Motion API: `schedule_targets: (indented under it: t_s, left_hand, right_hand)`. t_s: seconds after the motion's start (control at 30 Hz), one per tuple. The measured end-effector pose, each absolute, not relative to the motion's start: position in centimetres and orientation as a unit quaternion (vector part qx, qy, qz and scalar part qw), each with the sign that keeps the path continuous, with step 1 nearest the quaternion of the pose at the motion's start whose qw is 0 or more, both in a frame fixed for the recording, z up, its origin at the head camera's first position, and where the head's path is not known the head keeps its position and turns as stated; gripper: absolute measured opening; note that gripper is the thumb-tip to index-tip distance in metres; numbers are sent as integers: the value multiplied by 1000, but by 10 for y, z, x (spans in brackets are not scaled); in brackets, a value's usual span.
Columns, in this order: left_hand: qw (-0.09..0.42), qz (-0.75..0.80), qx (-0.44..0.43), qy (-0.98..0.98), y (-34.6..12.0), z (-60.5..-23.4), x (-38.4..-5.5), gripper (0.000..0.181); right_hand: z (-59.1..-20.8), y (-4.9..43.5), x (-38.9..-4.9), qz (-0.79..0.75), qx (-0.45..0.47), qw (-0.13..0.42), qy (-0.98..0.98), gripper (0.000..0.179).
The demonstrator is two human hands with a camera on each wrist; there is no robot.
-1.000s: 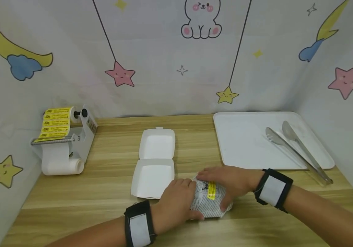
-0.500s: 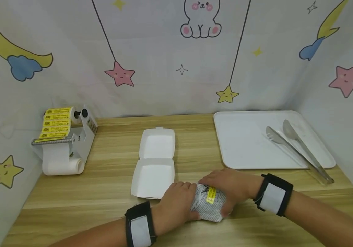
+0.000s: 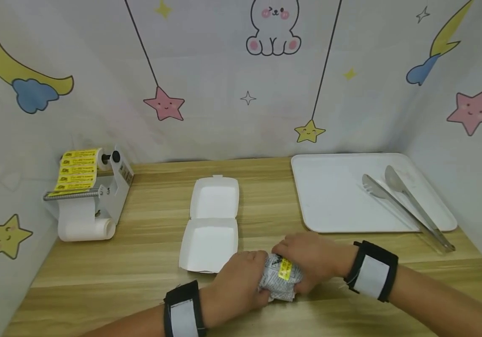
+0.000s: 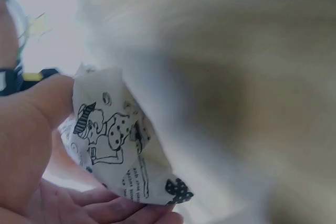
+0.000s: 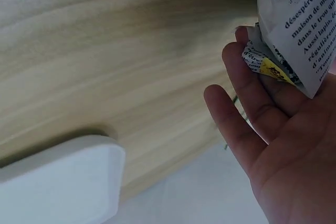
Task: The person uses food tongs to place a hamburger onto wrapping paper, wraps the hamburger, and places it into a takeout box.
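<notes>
A package wrapped in newsprint-patterned paper (image 3: pixel 275 281), with a yellow label on top, is between my two hands near the table's front. My left hand (image 3: pixel 238 285) grips its left side, thumb toward the front and fingers around the far side. From the right, my right hand (image 3: pixel 310 260) holds the opposite side. In the left wrist view the wrapper (image 4: pixel 113 135) shows a cartoon drawing and a folded corner above the fingers. The right wrist view has printed text on the paper (image 5: pixel 304 30), with fingers under its label side. What is inside stays hidden.
An open white clamshell box (image 3: pixel 209 245) stands just beyond my left hand. A white tray (image 3: pixel 329 192) with metal tongs (image 3: pixel 409 201) lies at the back right. At the back left is a label dispenser (image 3: pixel 118 192) with a yellow label roll (image 3: pixel 76 171).
The package has turned and tipped between my hands and shifted slightly left. My right hand has moved a little left and nearer, so the hands are closer together.
</notes>
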State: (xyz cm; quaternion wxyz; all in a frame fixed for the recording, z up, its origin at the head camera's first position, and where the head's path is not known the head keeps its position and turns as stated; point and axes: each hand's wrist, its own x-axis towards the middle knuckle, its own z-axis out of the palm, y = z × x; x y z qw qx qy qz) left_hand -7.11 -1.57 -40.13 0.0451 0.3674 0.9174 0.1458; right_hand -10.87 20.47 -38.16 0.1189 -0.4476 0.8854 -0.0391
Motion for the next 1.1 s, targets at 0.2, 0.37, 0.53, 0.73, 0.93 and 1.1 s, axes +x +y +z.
schedule_targets:
  t_s: [0.2,0.37,0.53,0.73,0.93,1.1]
  left_hand:
    - [40,233,381,894,-53,-355,-91,62]
    - [36,256,373,891,-95,-325,-113,63]
    - [74,250,359,896,-124,-328,-132,63]
    - [136,239,329,904,-136,-358,-148,63]
    - [134,215,346,903,-136,-381,-150,66]
    - [119,205,356,904,-132,-395,-145,68]
  right_hand:
    - [-345,184,-118,-73,-413,92,903,75]
    - [-332,148,-128,-117,-396,10,911,72]
    - [-350,114,-139,-139,-376,-22,916,63]
    - [-383,91,-148,-119,-345,13,931,61]
    - [-400,86,-146,-92,-322,58,940,71]
    - [-408,91,-143,-89,-321,68,941,67]
